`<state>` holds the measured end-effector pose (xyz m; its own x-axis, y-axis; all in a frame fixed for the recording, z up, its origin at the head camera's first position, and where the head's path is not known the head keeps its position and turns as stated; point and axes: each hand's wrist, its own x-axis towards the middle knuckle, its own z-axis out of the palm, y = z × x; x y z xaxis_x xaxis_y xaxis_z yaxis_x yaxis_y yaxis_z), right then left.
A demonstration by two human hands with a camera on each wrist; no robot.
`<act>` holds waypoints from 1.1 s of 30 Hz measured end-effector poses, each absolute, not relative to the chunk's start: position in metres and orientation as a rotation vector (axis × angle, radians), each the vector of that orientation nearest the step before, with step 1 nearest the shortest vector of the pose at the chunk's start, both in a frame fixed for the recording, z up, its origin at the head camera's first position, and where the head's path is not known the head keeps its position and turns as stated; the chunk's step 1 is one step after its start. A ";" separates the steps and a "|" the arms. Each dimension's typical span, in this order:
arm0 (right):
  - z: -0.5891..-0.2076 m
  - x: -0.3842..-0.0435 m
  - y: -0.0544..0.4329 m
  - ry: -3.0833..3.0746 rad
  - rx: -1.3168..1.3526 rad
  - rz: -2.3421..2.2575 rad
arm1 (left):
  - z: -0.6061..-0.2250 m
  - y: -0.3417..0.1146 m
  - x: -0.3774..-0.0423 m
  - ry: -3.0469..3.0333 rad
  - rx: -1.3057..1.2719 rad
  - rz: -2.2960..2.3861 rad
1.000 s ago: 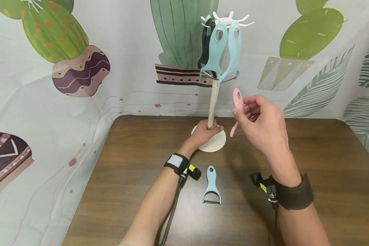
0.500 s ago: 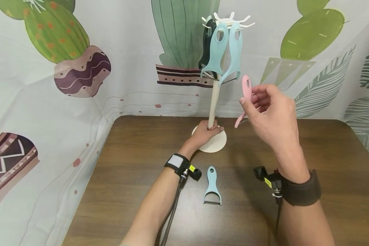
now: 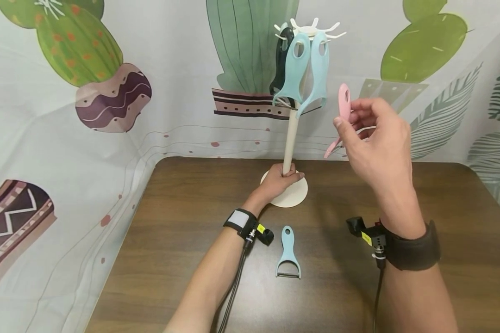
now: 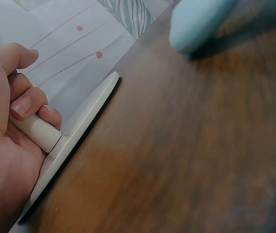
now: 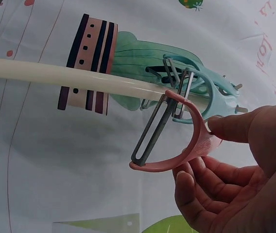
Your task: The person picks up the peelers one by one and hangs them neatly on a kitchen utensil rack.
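My right hand (image 3: 381,138) pinches a pink peeler (image 3: 344,104) by its handle, held up in the air to the right of a white stand. In the right wrist view the pink peeler's metal blade (image 5: 152,128) faces away from the fingers. My left hand (image 3: 277,181) grips the stand's pole (image 3: 290,143) low down, just above its round base (image 3: 291,196). Two light blue peelers (image 3: 296,69) and a black peeler (image 3: 280,64) hang from the hooks at the top of the stand. Another light blue peeler (image 3: 288,249) lies flat on the table, in front of the base.
The brown wooden table (image 3: 171,259) backs onto a cloth (image 3: 183,92) printed with cacti. Several white hooks (image 3: 335,28) fan out at the stand's top. Cables (image 3: 235,286) run from both wrist cameras along the forearms.
My right hand has risen and shifted right with the pink peeler, away from the pole. The left hand keeps its grip on the stand, and the peeler on the table stays where it was.
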<state>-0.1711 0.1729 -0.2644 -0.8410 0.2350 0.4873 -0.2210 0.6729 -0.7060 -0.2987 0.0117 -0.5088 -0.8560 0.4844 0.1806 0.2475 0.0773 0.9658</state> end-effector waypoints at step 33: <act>-0.225 -0.180 0.152 -2.117 0.070 1.205 | -0.510 0.010 -0.299 2.165 0.738 1.865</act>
<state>-0.1805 0.1521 -0.2253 -0.7604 0.2763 0.5878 -0.3643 0.5678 -0.7382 -0.2989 0.0103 -0.5100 -0.8580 0.4832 0.1744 0.2442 0.0848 0.9660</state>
